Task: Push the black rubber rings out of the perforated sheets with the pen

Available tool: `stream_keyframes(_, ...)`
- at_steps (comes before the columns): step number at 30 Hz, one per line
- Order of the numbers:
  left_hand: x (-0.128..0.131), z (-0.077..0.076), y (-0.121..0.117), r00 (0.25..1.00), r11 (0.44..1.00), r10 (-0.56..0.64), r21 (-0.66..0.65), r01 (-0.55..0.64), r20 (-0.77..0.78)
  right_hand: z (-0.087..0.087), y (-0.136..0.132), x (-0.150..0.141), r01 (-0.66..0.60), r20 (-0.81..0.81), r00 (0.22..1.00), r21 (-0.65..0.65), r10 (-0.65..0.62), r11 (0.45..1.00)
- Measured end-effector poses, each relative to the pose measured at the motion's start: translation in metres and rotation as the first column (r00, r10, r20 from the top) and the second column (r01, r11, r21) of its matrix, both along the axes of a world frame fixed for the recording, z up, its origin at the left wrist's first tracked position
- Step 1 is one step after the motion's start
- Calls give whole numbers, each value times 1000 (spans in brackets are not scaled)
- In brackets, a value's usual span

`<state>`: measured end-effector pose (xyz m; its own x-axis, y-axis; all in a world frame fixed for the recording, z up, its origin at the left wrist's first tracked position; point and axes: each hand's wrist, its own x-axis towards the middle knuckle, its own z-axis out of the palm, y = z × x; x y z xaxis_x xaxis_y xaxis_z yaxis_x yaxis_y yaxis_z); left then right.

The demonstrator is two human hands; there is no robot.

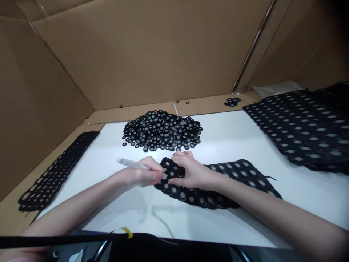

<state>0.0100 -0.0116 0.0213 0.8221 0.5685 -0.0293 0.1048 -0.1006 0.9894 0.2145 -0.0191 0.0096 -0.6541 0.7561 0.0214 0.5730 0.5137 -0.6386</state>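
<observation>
A black rubber sheet (231, 174) studded with round mesh discs lies on the white table top (231, 134) in front of me. My right hand (191, 169) is closed on the sheet's folded left end. My left hand (144, 174) is a fist around a pale rod-like tool (129, 163), whose tip meets the sheet beside the right hand's fingers. Just beyond both hands sits a heap of loose black rings with mesh centres (162, 130).
An emptied black strip full of holes (54, 171) lies at the left edge. A stack of full disc sheets (305, 127) covers the right side. A few loose rings (232, 102) lie at the back. Cardboard walls (152, 54) enclose the table.
</observation>
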Motion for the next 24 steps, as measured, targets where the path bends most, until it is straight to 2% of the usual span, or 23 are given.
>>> stream_keyframes(4, 1, 1, 0, 1000, 999, -20, -34, 19, -14, 1, -1, -1, 3, 10, 1000, -1, -3, 1000)
stream_keyframes(8, 0, -1, -1, 1000, 999, 9, -48, -9, -5, 1, -1, -1, -2, 2, 1000, -15, 2, 1000)
stream_keyframes(17, -6, -19, -2, 990, 990, 120, -79, -114, 76, 2, 0, 1, 6, -9, 1000, -55, -7, 998)
stream_keyframes(24, -6, -18, -3, 990, 989, 121, -93, -114, 72, 0, 1, 1, -3, -33, 999, -67, 1, 998)
